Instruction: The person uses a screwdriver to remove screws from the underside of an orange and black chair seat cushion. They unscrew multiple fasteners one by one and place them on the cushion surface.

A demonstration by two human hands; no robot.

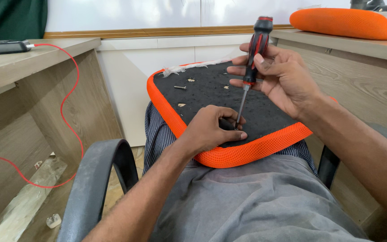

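Note:
An upturned chair seat (pixel 202 89), black underneath with an orange mesh rim (pixel 242 154), rests on my lap. My right hand (pixel 278 76) grips a red-and-black screwdriver (pixel 255 49) held nearly upright, its tip down on the seat's near part. My left hand (pixel 213 127) lies on the black underside at the tip, fingers pinched around a small dark piece (pixel 226 123) there. A loose screw (pixel 180 87) and a few small metal inserts lie farther back on the seat.
A grey chair armrest (pixel 97 179) curves up at my left. A wooden desk (pixel 36 54) on the left carries a dark device with a red cable (pixel 70 98). Another orange cushion (pixel 346 22) lies on the right desk.

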